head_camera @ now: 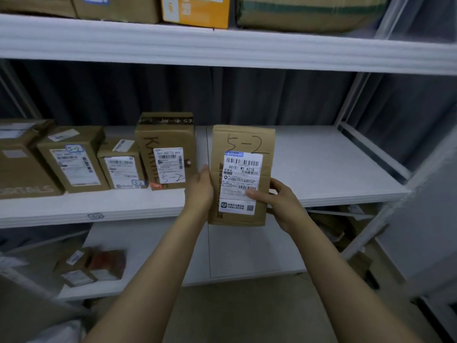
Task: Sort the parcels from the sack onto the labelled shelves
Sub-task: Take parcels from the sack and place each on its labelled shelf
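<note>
Brown cardboard parcel [243, 142], upright, has "5-2" inked across its top and a white barcoded label below. It sits at the middle shelf's [333, 169] front edge, just right of a box [168, 142] also marked 5-2. The left hand [199, 189] and right hand [280, 203] grip its sides, fingers [277, 184] curled round it.

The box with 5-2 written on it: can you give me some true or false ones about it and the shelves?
1. The held parcel has 5-2 handwritten above its label. True.
2. Only the right hand holds it. False: the left hand holds its other side.
3. The tall box next to it on the middle shelf is also marked 5-2. True.
4. The yellow box sits on the bottom shelf. False: it is on the top shelf.
</note>
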